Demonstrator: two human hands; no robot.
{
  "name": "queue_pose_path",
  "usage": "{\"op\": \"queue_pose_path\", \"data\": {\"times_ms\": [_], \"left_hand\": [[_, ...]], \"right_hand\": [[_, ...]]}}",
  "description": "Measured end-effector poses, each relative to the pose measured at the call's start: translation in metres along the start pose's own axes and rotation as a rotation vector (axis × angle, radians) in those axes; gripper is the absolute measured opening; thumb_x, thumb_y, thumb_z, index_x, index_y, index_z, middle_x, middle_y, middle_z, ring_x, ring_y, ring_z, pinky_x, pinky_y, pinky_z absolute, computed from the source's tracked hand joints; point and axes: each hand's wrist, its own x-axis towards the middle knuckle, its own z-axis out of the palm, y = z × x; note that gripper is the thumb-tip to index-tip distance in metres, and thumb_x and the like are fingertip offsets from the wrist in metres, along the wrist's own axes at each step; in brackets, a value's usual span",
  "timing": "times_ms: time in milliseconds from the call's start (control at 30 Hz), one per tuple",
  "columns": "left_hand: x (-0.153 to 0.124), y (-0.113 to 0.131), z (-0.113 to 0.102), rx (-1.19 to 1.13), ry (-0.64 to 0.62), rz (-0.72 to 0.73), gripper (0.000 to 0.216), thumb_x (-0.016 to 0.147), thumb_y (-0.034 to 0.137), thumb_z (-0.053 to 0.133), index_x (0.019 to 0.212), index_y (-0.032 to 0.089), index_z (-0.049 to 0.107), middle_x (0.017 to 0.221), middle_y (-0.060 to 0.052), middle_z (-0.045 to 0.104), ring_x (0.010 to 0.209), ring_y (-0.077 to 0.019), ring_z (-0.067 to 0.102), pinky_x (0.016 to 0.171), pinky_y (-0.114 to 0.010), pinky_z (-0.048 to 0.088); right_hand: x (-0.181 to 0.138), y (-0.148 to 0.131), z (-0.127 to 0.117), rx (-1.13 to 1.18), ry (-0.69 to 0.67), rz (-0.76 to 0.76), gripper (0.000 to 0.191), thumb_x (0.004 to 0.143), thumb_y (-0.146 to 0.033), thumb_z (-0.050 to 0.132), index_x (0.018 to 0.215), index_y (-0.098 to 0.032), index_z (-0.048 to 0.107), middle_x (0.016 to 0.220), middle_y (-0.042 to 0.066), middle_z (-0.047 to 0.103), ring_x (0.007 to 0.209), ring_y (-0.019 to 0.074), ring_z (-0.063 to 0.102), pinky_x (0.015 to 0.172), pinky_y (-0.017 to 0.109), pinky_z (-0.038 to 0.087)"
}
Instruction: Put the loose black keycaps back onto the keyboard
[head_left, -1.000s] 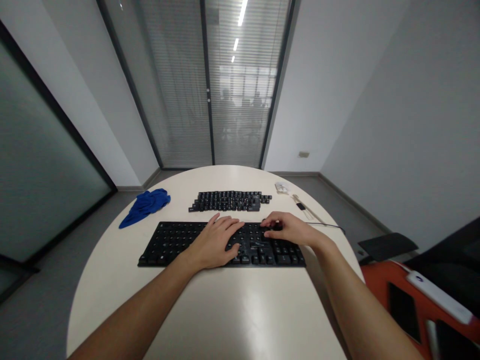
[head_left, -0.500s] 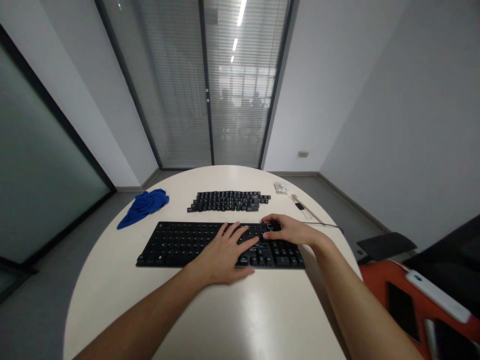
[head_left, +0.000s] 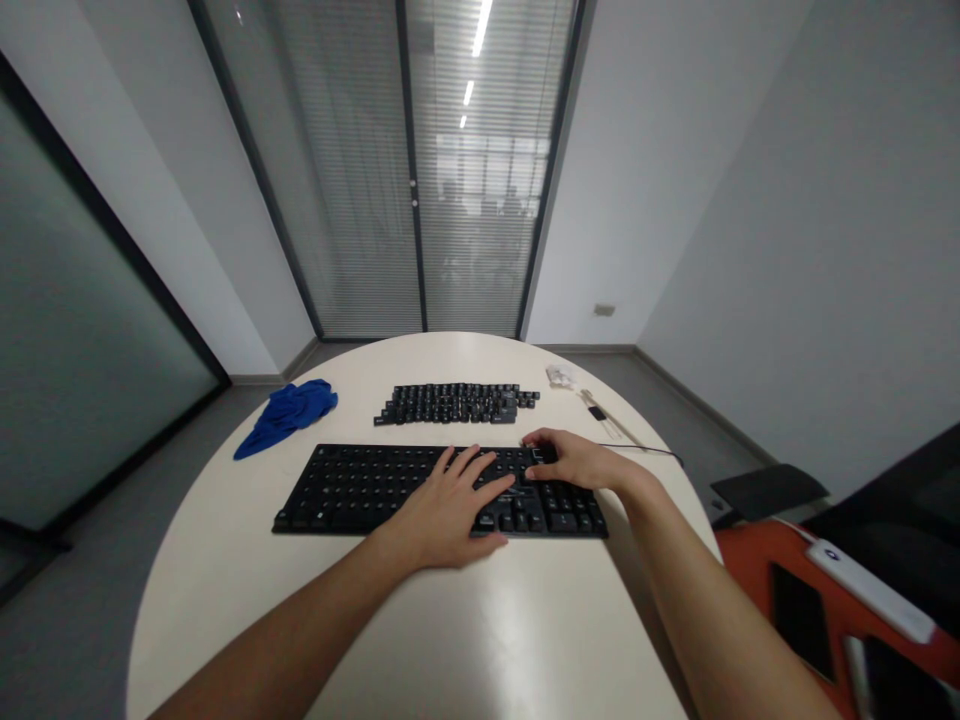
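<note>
A black keyboard (head_left: pixel 360 490) lies across the table in front of me. Its left and middle parts show a bare plate with small key posts, while keycaps sit on the right part. My left hand (head_left: pixel 442 505) rests palm down over the middle, fingers spread, holding nothing. At the back right, my right hand (head_left: pixel 570 460) grips the keyboard's rear edge, with its index finger over the edge and its thumb on top; the other fingers are mostly hidden. Behind the keyboard, loose black keycaps (head_left: pixel 450 402) stand in rows in keyboard order.
A crumpled blue cloth (head_left: pixel 289 412) lies at the left. At the back right are a small clear plastic bag (head_left: pixel 560 376) and slim tools (head_left: pixel 598 412), near the keyboard's cable (head_left: pixel 637 447). An orange chair (head_left: pixel 757 560) at the right bears a white power strip (head_left: pixel 870 588) and dark phones (head_left: pixel 801 620).
Both hands keep nearly the same place on the keyboard. The view has shifted very slightly.
</note>
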Motion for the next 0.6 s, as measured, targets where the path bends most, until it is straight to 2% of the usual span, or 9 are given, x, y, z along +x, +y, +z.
{"op": "queue_pose_path", "data": {"times_ms": [133,200,300,367,433,600], "left_hand": [[0.0,0.0,-0.001,-0.011,-0.003,0.0,0.074,0.086,0.055,0.064,0.151,0.03,0.04,0.16,-0.012,0.035,0.148,-0.0387,0.027,0.119,-0.061,0.019],[-0.001,0.0,-0.001,-0.018,-0.001,0.001,0.073,0.086,0.055,0.064,0.151,0.03,0.04,0.161,-0.011,0.035,0.148,-0.0383,0.028,0.12,-0.061,0.018],[-0.001,0.0,-0.001,-0.014,-0.005,0.0,0.072,0.087,0.056,0.063,0.151,0.03,0.041,0.161,-0.011,0.034,0.148,-0.0378,0.028,0.12,-0.06,0.018],[-0.001,0.0,-0.001,-0.009,-0.009,0.001,0.072,0.088,0.057,0.062,0.151,0.03,0.041,0.16,-0.011,0.035,0.148,-0.0379,0.028,0.12,-0.06,0.018],[-0.001,0.0,-0.001,-0.007,-0.012,0.003,0.072,0.088,0.058,0.061,0.151,0.03,0.04,0.16,-0.011,0.035,0.148,-0.0381,0.028,0.12,-0.06,0.018],[0.0,0.0,-0.002,-0.007,-0.01,0.002,0.073,0.087,0.057,0.063,0.151,0.029,0.041,0.16,-0.012,0.035,0.148,-0.0385,0.027,0.12,-0.062,0.019]], "right_hand": [[-0.001,0.004,-0.001,0.029,0.016,-0.059,0.061,0.074,-0.048,0.077,0.123,-0.015,0.063,0.116,0.01,0.071,0.107,0.027,0.065,0.097,0.039,0.048],[0.003,0.009,0.0,0.05,0.055,-0.084,0.053,0.08,-0.052,0.072,0.118,-0.015,0.066,0.108,0.009,0.073,0.101,0.0252,0.066,0.092,0.037,0.049],[0.015,0.023,0.002,0.025,0.239,-0.063,0.044,0.091,-0.05,0.058,0.114,-0.015,0.068,0.092,0.007,0.073,0.085,0.0221,0.067,0.081,0.035,0.051],[0.025,0.033,0.002,-0.041,0.378,-0.008,0.041,0.091,-0.043,0.059,0.12,-0.014,0.065,0.09,0.008,0.073,0.079,0.0208,0.066,0.078,0.033,0.05],[0.034,0.042,0.001,-0.084,0.447,0.036,0.042,0.089,-0.038,0.06,0.125,-0.016,0.063,0.09,0.007,0.072,0.074,0.0191,0.065,0.075,0.031,0.05],[0.045,0.05,-0.004,-0.169,0.487,0.065,0.054,0.087,-0.037,0.062,0.137,-0.019,0.058,0.091,0.004,0.071,0.074,0.018,0.064,0.073,0.029,0.048]]}}
